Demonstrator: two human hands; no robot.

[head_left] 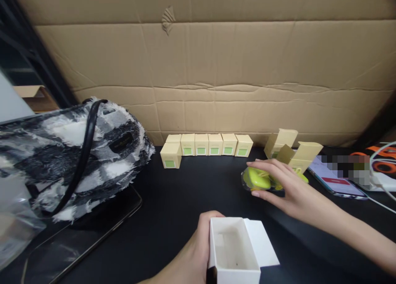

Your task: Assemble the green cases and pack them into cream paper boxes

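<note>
My left hand [201, 240] is wrapped round the left side of a white cardboard box [237, 276]. The box's top is open, its flap folded out to the right, and I see nothing but a tiny dark speck inside. My right hand [286, 183] has thumb and fingers round a rounded lime-green item [258, 179] with a small cord loop on it. That item appears to sit in a clear plastic tray [244, 180] with more lime-green pieces, partly hidden under my hand. What exactly the green item is, I cannot tell.
Several small cream boxes [201, 144] with green labels stand in a row by the cardboard backing [216, 61]. Two open cream boxes [305, 154] are at the right, near a phone [335, 181] and white cables. A shaggy black-and-white bag [102, 152] fills the left.
</note>
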